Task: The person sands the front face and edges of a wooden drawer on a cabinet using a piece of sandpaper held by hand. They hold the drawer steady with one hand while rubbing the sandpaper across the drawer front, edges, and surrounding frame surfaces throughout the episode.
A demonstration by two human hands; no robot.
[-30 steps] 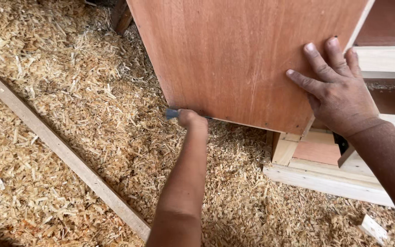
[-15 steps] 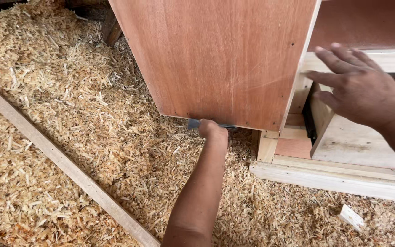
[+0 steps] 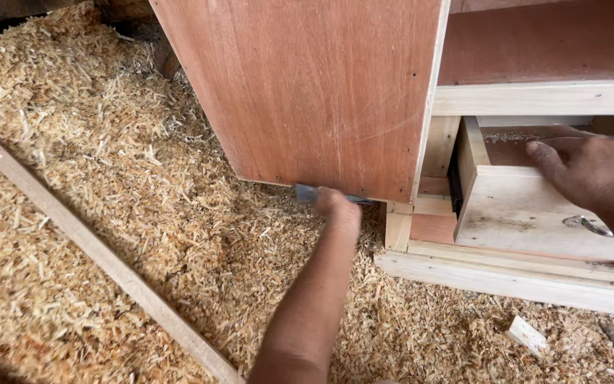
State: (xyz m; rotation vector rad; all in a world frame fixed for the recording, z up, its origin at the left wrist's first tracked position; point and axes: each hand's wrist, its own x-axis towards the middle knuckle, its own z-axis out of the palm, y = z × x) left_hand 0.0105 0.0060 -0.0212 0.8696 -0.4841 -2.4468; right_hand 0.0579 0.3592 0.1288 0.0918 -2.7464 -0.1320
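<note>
The left hand [image 3: 337, 206] reaches down to the bottom edge of the reddish-brown plywood side panel [image 3: 314, 85] of a cabinet, its fingers closed around a small grey-blue flat tool [image 3: 308, 193]. The tool pokes out to the left of the knuckles and lies right along the panel's lower edge, touching or nearly touching it; a thin dark strip of it also shows on the other side of the hand. The fingertips themselves are tucked under and hidden, so only the clenched back of the hand shows.

The right hand [image 3: 591, 171] rests on the top edge of a pale wooden drawer [image 3: 527, 213] that stands partly pulled out of the cabinet's lower opening. Its fingers are loosely curled over the drawer's rim, thumb stretched toward the left along the edge; whether they grip the board or merely lie on it cannot be told. A metal handle [image 3: 585, 224] hangs on the drawer front just below the wrist.

The floor [image 3: 72, 142] is buried in wood shavings. A long pale wooden strip [image 3: 94, 249] runs diagonally across the shavings from the left edge toward the bottom, well apart from both hands. A small offcut of wood [image 3: 526, 334] lies in the shavings near the cabinet's light base rail [image 3: 506, 277]
</note>
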